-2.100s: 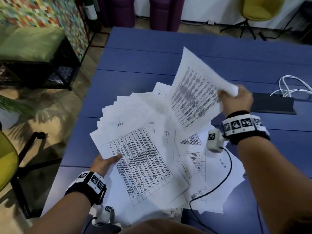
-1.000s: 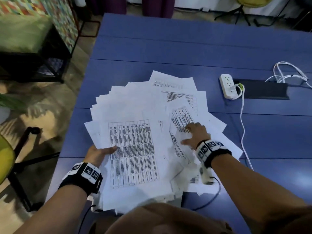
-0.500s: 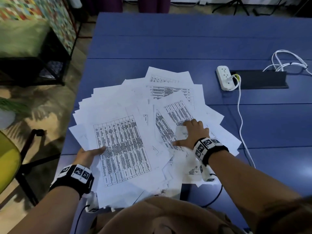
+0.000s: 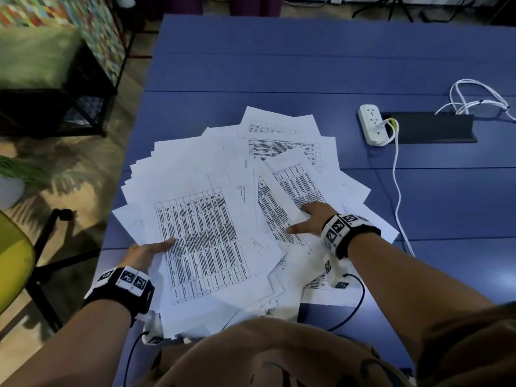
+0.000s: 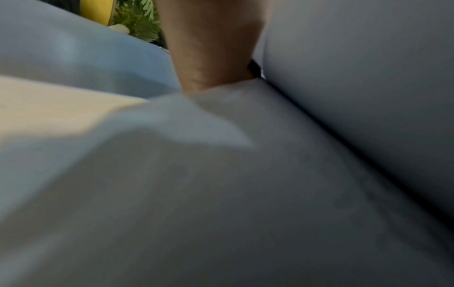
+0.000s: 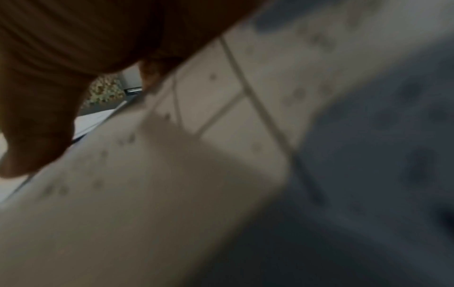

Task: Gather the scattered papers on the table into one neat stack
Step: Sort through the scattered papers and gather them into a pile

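Observation:
White printed papers [image 4: 223, 208] lie fanned in a loose overlapping pile on the blue table [image 4: 279, 57], reaching past its left and near edges. My left hand [image 4: 150, 251] grips the pile's left edge, thumb on top of a sheet with a dense table. The left wrist view shows blurred papers [image 5: 245, 194] around that hand [image 5: 211, 48]. My right hand [image 4: 310, 222] lies on the right part of the pile, fingers and thumb spread on a printed sheet. A sheet corner covers part of it. In the right wrist view the hand [image 6: 49, 77] rests on a ruled sheet [image 6: 209, 116].
A white power strip [image 4: 372, 128] with a white cable [image 4: 398, 191] lies right of the pile, beside a black cable slot [image 4: 430, 131] and coiled white wires [image 4: 474, 99]. A yellow chair [image 4: 14, 261] and a black bench [image 4: 69, 107] stand off the table's left edge.
The right hand has laid down the sheet it held in the air and now lies on the pile, drawn slightly nearer. The left hand keeps its grip.

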`<state>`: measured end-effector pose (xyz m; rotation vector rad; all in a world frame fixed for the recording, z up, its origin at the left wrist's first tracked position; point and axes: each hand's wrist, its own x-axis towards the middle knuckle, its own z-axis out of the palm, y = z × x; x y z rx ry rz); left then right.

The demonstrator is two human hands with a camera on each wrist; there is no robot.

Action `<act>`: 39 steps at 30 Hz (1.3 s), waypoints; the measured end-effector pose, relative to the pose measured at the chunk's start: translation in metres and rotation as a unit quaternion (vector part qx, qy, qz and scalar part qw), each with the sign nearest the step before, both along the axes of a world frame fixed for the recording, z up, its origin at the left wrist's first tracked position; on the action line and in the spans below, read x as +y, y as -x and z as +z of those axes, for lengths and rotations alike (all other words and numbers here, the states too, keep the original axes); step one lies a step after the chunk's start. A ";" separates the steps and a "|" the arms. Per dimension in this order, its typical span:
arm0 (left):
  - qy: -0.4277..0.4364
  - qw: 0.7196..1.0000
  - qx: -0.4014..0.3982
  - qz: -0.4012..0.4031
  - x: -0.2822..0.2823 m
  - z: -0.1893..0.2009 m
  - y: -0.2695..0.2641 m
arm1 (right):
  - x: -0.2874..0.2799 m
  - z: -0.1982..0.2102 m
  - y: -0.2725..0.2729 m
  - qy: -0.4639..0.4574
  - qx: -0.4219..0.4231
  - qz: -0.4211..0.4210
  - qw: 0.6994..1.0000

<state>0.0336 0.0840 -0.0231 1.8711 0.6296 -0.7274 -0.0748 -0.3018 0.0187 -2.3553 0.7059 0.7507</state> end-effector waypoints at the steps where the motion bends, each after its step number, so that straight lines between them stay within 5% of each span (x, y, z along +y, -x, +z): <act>1: 0.005 1.000 0.013 0.001 -0.001 0.001 -0.001 | 0.002 0.002 0.000 -0.013 0.017 -0.002 1.000; 7: 0.091 0.995 -0.036 0.022 0.007 -0.018 0.003 | 0.009 -0.006 0.013 -0.055 0.061 0.005 0.997; 12: 0.134 0.990 -0.030 0.040 -0.003 -0.007 0.002 | -0.001 0.003 0.011 -0.025 -0.008 -0.012 1.000; 21: 0.169 0.984 -0.020 0.049 -0.020 0.000 0.008 | -0.041 0.099 0.000 0.174 -0.201 -0.040 0.963; 26: 0.205 0.976 -0.021 0.073 -0.041 0.011 0.014 | -0.049 0.172 -0.007 0.262 -0.313 -0.037 0.912; 39: 0.141 0.988 -0.012 0.056 -0.047 -0.008 0.016 | -0.020 0.240 -0.020 -0.035 -0.582 -0.222 0.781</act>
